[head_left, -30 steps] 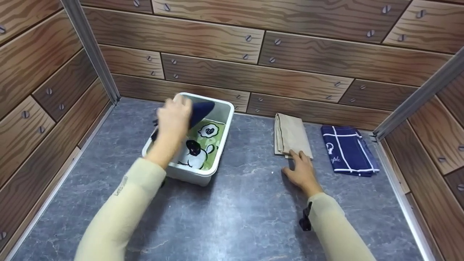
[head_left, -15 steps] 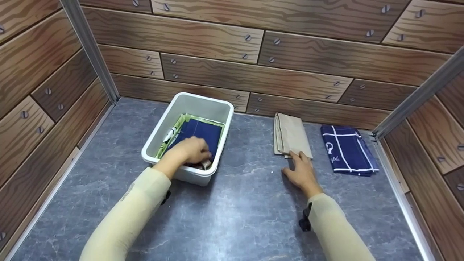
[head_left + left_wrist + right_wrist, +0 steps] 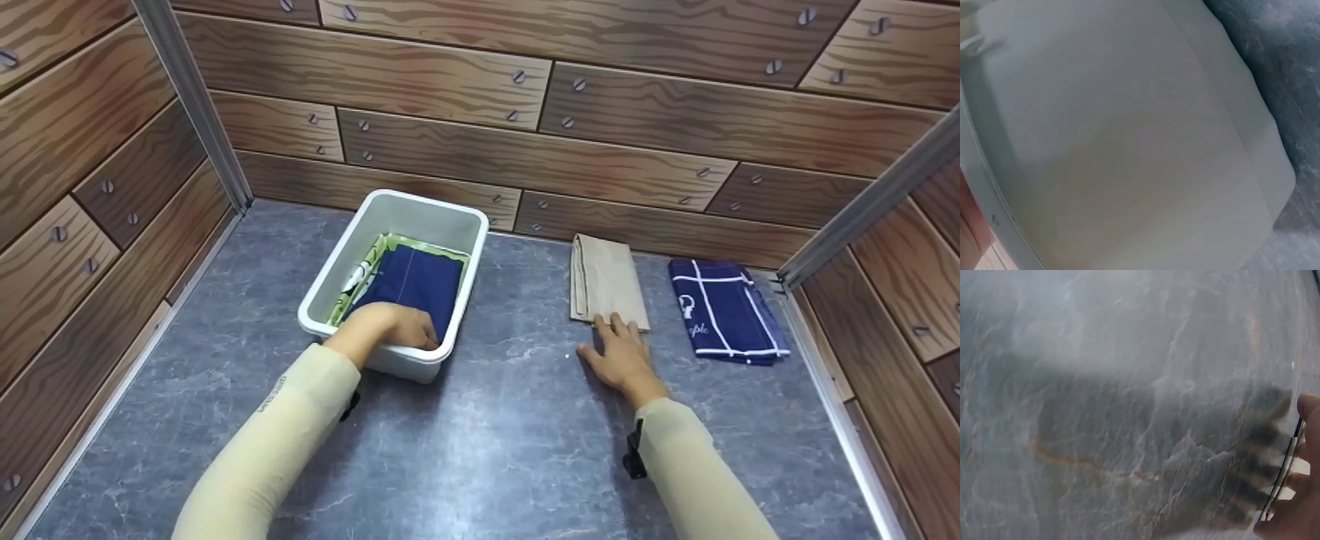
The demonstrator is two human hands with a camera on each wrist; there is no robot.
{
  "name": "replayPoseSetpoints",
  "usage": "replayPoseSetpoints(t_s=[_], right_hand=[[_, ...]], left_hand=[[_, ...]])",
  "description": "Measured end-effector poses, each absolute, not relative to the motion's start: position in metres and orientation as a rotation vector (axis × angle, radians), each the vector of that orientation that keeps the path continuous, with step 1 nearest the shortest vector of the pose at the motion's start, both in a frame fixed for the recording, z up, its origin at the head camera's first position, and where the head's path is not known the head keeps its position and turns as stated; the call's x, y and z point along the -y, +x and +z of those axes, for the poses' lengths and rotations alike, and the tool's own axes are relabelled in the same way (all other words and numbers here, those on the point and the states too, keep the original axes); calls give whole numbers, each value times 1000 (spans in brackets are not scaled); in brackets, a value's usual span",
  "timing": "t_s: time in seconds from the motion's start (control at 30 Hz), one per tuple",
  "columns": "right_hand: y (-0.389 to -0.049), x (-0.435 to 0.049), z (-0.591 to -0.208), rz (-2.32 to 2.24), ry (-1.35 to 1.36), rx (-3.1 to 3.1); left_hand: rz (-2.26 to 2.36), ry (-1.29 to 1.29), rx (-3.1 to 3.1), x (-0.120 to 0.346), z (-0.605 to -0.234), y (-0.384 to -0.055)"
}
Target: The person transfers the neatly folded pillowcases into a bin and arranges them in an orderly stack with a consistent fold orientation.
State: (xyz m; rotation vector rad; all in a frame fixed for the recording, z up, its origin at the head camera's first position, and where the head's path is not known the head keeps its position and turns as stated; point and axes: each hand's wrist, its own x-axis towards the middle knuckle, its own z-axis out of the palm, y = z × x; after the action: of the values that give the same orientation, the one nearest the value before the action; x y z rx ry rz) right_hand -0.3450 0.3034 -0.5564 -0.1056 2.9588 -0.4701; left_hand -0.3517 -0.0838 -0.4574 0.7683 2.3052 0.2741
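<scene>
My left hand (image 3: 397, 326) reaches over the near rim of a white plastic bin (image 3: 480, 225), its fingertips hidden down inside by the front wall. Under it lies a folded navy cloth (image 3: 420, 277), on top of a green patterned cloth (image 3: 382, 244) that shows along the edges. The left wrist view is filled by the bin's outer wall (image 3: 1129, 124). My right hand (image 3: 624, 360) lies with fingers spread, fingertips on the near edge of a folded beige cloth (image 3: 609, 277). In the right wrist view, the right fingers (image 3: 1297, 481) appear at the right edge beside this cloth.
A folded navy cloth with white lines (image 3: 727, 307) lies right of the beige one. Wood-patterned walls (image 3: 450, 142) enclose the grey marbled surface (image 3: 480, 450) at the back and both sides.
The navy cloth, earlier lifted in my left hand over the bin, now lies flat inside. My left hand has moved toward the bin's near end and deeper. The right hand has hardly moved.
</scene>
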Motion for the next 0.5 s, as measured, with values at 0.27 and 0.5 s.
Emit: replayPoseSetpoints(t_s=[0.27, 0.5], right_hand=[[-335, -304, -558, -444, -138, -2961], [-324, -302, -562, -431, -184, -2991]], left_hand=[[586, 765, -2705, 75, -449, -332], [865, 706, -3360, 49, -460, -297]])
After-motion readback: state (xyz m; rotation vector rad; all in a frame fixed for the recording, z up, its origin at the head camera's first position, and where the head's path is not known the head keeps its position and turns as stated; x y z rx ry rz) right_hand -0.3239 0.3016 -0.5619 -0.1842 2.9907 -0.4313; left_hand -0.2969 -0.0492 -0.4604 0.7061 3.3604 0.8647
